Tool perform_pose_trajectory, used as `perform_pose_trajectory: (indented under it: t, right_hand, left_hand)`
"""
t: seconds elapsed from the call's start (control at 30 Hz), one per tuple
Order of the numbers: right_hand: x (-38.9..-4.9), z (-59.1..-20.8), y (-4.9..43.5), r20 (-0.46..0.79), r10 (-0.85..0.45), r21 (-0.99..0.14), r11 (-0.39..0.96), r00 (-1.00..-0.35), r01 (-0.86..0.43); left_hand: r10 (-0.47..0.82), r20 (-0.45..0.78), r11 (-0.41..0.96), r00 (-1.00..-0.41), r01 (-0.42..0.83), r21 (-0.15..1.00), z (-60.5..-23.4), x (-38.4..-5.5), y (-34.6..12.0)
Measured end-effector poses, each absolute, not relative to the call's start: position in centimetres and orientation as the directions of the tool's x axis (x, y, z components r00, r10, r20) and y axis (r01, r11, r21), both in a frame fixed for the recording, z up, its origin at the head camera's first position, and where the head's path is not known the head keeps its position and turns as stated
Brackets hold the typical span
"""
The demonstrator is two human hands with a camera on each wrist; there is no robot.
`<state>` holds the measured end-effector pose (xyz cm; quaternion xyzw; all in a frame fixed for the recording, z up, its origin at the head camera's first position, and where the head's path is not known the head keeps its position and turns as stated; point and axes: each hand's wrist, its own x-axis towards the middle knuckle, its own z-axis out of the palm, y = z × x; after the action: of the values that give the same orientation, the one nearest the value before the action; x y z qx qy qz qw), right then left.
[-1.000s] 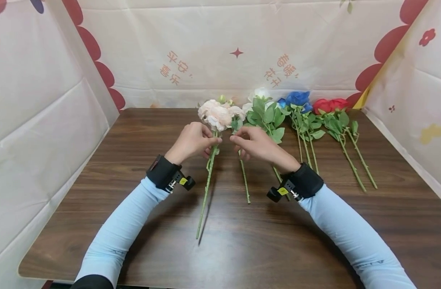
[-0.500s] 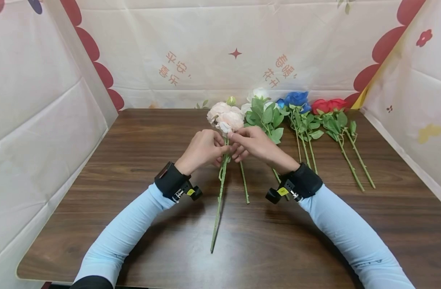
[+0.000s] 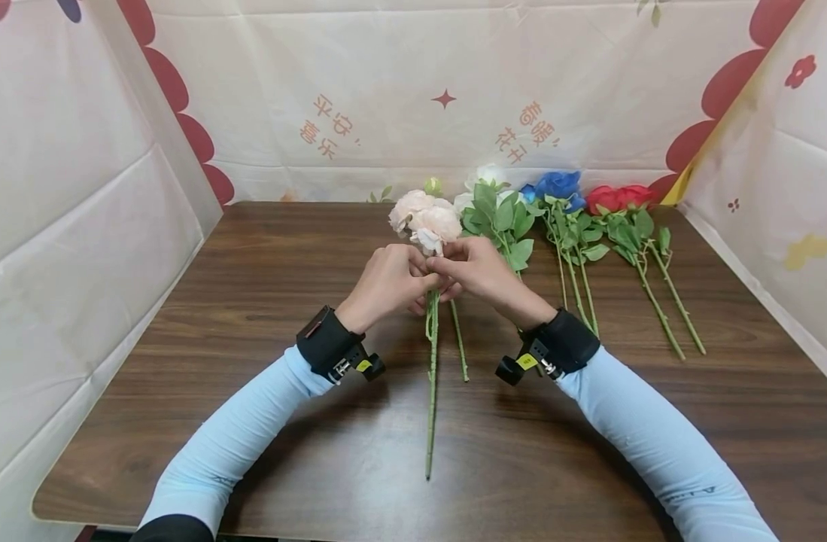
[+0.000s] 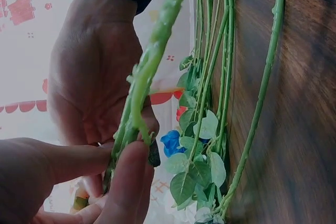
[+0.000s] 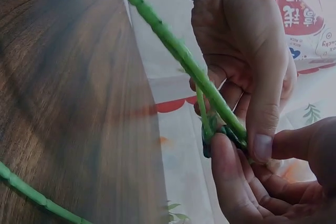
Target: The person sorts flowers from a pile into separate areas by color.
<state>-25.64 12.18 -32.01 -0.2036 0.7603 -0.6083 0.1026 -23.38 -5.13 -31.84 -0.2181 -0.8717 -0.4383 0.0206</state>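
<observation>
My left hand (image 3: pixel 393 282) pinches the green stem (image 3: pixel 432 384) of a pale pink peony (image 3: pixel 432 220) between thumb and fingers, just below the bloom. My right hand (image 3: pixel 484 272) meets it from the other side, thumb against the left thumb. In the right wrist view, the right fingers close round a dark green leaf (image 5: pixel 208 137) beside the stem. The stem's lower end points toward the person. A second green stem (image 3: pixel 459 342) lies on the table to the right, its top hidden behind the hands and the bloom.
White roses (image 3: pixel 486 177) with green leaves lie at the back of the brown table (image 3: pixel 250 316). Blue roses (image 3: pixel 558 187) and red roses (image 3: pixel 619 197) lie farther right, stems toward the front. A printed cloth (image 3: pixel 386 83) hangs behind.
My left hand has moved right with the peony, bringing it to my right hand. The stem has swung from slanted to nearly straight. My right hand has barely shifted and now works at the stem.
</observation>
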Motion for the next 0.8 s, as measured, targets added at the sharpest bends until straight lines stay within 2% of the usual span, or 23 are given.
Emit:
perform_pose_trajectory:
  t: [0.43,0.8]
  right_hand:
    - [-25.7,-31.6,12.2,0.103,-0.385,-0.952,0.228,-0.917,-0.202]
    - [-25.9,-31.5,12.5,0.056,-0.373,-0.965,0.216,-0.926,-0.146]
  left_hand:
    - [0.367,0.214,0.502,-0.905,0.387,0.773,-31.3,-23.2,-5.3]
    - [0.388,0.175,0.494,-0.905,0.365,0.789,-30.2,-23.9,-6.7]
